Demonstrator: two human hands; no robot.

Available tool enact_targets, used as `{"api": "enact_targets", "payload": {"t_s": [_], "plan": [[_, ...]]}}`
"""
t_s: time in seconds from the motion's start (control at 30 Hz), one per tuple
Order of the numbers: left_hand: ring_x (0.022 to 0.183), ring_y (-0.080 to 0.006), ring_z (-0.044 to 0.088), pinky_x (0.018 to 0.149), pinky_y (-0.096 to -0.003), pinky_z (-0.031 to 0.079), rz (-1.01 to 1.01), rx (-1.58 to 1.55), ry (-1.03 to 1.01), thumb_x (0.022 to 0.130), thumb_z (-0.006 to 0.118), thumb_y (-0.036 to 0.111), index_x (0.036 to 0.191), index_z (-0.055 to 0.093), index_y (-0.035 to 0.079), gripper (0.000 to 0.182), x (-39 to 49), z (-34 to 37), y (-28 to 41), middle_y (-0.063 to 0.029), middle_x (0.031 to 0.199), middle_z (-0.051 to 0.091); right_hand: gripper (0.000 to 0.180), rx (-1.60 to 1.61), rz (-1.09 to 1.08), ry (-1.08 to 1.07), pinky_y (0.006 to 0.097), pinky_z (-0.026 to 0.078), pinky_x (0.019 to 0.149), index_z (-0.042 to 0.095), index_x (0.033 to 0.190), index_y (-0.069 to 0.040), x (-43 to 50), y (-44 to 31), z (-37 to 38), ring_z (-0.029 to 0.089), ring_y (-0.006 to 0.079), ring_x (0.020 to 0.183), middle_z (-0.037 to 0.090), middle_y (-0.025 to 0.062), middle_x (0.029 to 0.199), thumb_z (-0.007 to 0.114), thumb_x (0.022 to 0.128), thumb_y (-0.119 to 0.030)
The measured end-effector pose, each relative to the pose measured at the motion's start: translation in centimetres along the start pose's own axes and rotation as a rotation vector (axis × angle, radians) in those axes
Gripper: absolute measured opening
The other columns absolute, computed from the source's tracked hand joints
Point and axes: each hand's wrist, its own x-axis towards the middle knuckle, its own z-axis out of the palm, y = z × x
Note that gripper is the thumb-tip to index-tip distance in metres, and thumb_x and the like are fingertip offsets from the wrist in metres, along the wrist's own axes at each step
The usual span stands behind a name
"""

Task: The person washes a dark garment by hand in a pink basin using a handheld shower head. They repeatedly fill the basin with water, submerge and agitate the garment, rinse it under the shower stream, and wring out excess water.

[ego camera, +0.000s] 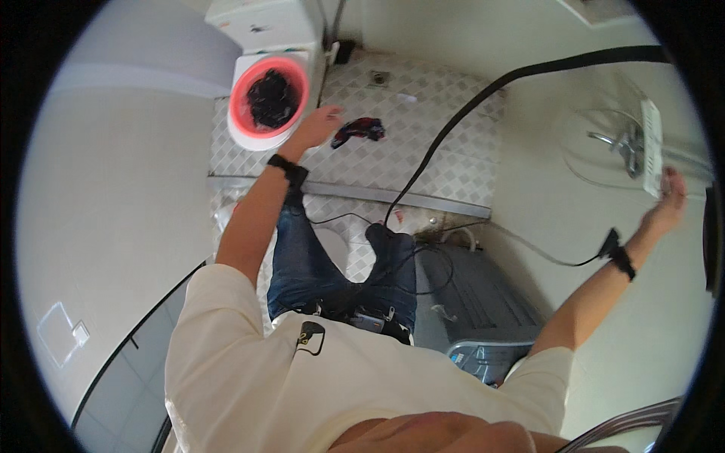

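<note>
My left hand (327,120) is extended over the tiled floor, its fingers apart and nothing seen in it. Just right of it, a dark crumpled cloth with red parts (359,131) lies on the tiles or hangs above them; which one I cannot tell. A pink basin (235,107) with a black plastic bag (273,99) inside stands on the white toilet (253,141), left of that hand. At the right wall, my right hand (672,192) is at the lower end of a white wall rack (652,147); whether it grips the rack is unclear. Both wrists wear black straps.
A metal mixer tap (627,150) is on the right wall beside the rack. A metal threshold strip (351,191) crosses the floor. A grey washing machine (481,294) stands right of my legs. A thick black cable (453,122) arcs across the view, and thin cables hang near my knees.
</note>
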Motion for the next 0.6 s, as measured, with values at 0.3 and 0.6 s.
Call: {"api": "enact_targets", "payload": {"t_s": [0.3, 0.6], "plan": [[0.113, -0.0272, 0.07, 0.1, -0.0366, 0.052, -0.098, -0.029, 0.121, 0.1, 0.065, 0.026, 0.134, 0.064, 0.0, 0.043, 2.1, -0.1, -9.8, -0.0179, 0.124, 0.072, 0.056, 0.275, 0.701, -0.175, 0.0369, 0.041, 0.112, 0.053, 0.146, -0.001, -33.0, 8.4, 30.8, 0.057, 0.0238, 0.132, 0.063, 0.0138, 0.14, 0.061, 0.105, -0.038], [0.108, -0.0232, 0.07, 0.097, -0.0332, 0.052, -0.141, 0.186, 0.298, 0.099, 0.069, 0.029, 0.143, 0.058, 0.0, 0.053, 5.0, -5.7, -28.6, -0.016, 0.116, 0.074, 0.064, 0.254, 0.691, -0.388, 0.0386, 0.032, 0.117, 0.043, 0.155, -0.004, -52.2, 10.1, 46.4, 0.05, 0.023, 0.14, 0.059, 0.0138, 0.148, 0.058, 0.106, -0.044]]}}
